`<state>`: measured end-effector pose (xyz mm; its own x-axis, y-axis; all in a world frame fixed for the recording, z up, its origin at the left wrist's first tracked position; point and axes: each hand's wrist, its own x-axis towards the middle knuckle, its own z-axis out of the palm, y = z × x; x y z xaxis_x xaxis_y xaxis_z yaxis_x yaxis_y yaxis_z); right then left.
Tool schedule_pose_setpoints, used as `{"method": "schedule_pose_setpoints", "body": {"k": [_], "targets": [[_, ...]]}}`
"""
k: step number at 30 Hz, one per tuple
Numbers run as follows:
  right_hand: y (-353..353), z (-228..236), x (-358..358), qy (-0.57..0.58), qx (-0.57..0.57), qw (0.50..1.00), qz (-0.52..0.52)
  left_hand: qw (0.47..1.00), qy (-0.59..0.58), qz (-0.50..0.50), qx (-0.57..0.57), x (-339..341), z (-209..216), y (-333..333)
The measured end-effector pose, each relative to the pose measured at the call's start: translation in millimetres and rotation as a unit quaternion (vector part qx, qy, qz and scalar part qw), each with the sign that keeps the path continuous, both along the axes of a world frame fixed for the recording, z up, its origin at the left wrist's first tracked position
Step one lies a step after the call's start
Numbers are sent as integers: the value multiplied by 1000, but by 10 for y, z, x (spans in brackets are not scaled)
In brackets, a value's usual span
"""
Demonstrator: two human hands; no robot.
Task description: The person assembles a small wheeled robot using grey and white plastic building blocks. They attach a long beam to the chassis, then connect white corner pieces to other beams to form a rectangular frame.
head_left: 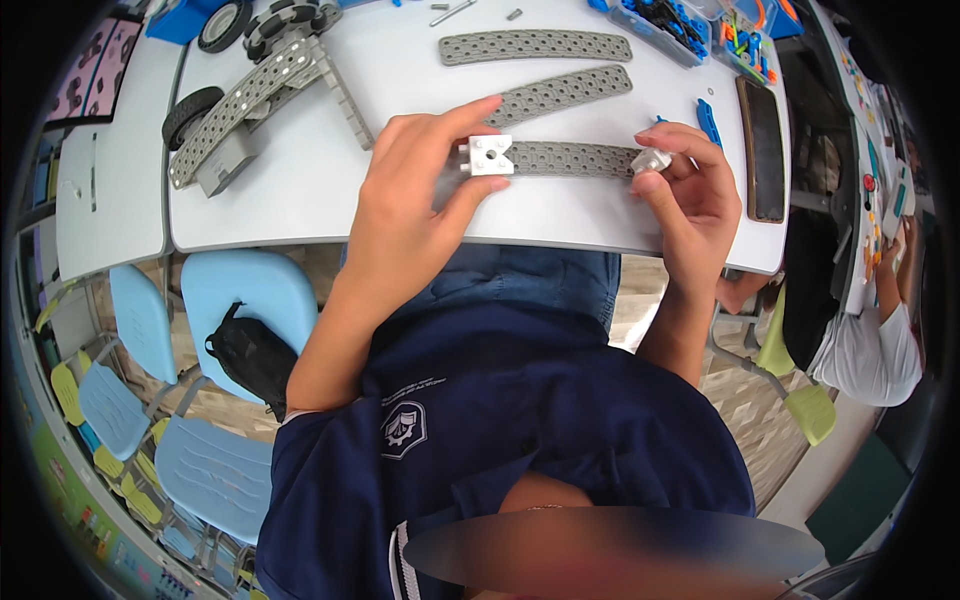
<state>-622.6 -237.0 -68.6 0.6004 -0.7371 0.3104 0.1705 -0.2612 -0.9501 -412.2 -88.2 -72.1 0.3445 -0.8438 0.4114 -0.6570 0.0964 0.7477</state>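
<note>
A grey perforated beam (pixel 570 159) lies along the near edge of the white table (pixel 300 190). My left hand (pixel 415 190) pinches a small light-grey bracket (pixel 487 155) at the beam's left end, between thumb and fingers. At the right end of the beam my right hand (pixel 690 190) grips a small light-grey connector piece (pixel 651 160). Two more grey perforated beams (pixel 535 46) (pixel 560 93) lie flat just beyond.
A grey wheeled frame (pixel 250 95) with black tyres sits at the table's left. A dark phone (pixel 765 150) and trays of coloured parts (pixel 665 25) are at the right. Blue chairs (pixel 245 290) and a black bag (pixel 250 355) stand below. Another person (pixel 875 340) sits at the far right.
</note>
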Motion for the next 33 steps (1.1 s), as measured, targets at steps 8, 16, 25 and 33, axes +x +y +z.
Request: {"method": "schedule_pose_setpoints", "body": {"k": [8,16,25,33], "targets": [[9,-52,-31,-2,-33,999,20,1000,-17,2,-21,-27,-22,34],[17,-34,-33,13,-22,999,22,999,-26,2,-46,-24,-23,41],[65,24,-3,14,21,1000,5,999,9,11,-49,-31,-29,103],[110,44,16,1,34,999,-25,998,4,23,-56,-7,-30,129]]}}
